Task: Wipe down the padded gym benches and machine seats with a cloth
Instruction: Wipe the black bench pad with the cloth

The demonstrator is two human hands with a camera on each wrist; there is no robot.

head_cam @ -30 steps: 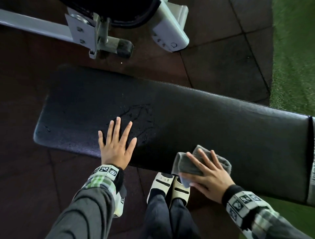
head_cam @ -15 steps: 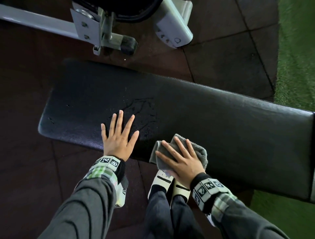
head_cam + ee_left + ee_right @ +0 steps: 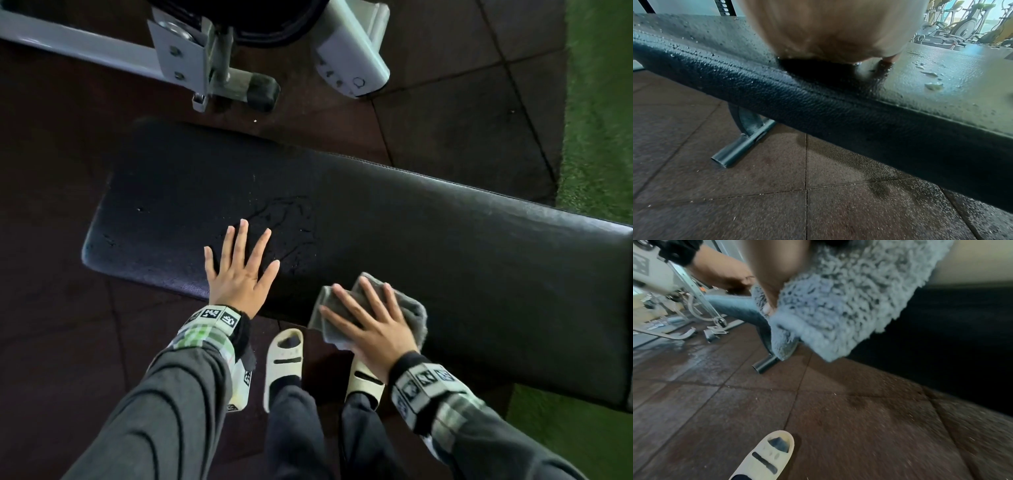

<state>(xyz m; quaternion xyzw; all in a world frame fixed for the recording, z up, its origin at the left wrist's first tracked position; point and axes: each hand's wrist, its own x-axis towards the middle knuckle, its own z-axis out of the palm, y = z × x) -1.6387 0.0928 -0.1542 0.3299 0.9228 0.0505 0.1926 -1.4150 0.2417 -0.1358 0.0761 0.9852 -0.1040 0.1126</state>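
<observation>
Left hand blurred up close, heel pressed flat on the black bench pad near its front edge. Wet patches on the pad top. 1 steel foot on brown floor tiles. Cardio machines far behind.

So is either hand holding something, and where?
Nothing is truly gripped. The right hand presses flat, fingers spread, on top of the grey cloth at the near edge of the bench. The left hand rests flat on the bench.
</observation>
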